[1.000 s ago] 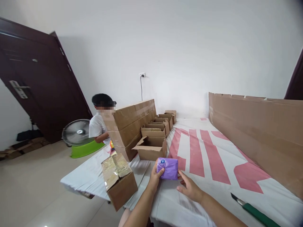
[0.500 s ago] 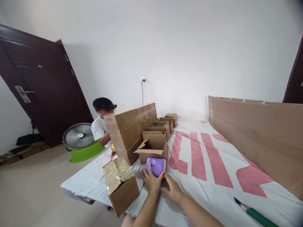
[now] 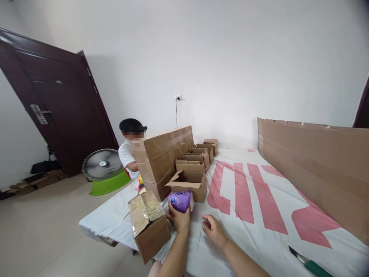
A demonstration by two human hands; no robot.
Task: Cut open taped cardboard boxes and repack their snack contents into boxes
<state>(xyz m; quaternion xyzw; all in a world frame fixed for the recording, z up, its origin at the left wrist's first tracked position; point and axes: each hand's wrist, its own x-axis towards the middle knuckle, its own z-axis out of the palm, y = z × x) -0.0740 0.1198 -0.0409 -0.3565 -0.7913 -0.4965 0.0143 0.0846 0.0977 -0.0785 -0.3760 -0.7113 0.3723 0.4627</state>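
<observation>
My left hand (image 3: 180, 220) is closed around a purple plastic-wrapped pack (image 3: 181, 201), which looks like a tissue pack with a small round blue mark. The pack is tilted, just in front of an open cardboard box (image 3: 187, 188). My right hand (image 3: 213, 229) is a little to the right of the pack and apart from it, over the cloth, with loosely bent fingers and nothing in them. Left of my left hand, close by, stands a taped cardboard box (image 3: 152, 238).
More open boxes (image 3: 191, 161) line up toward the wall beside stacked boxes (image 3: 157, 161). A cutter knife (image 3: 313, 265) lies at front right on the printed cloth (image 3: 245, 184). A cardboard panel (image 3: 314, 165) stands right. A person (image 3: 127, 154) sits beyond the stack, near a fan (image 3: 103, 164).
My left hand has moved the purple pack slightly left and tilted it. My right hand has come away from the pack. The whole view has shifted a little.
</observation>
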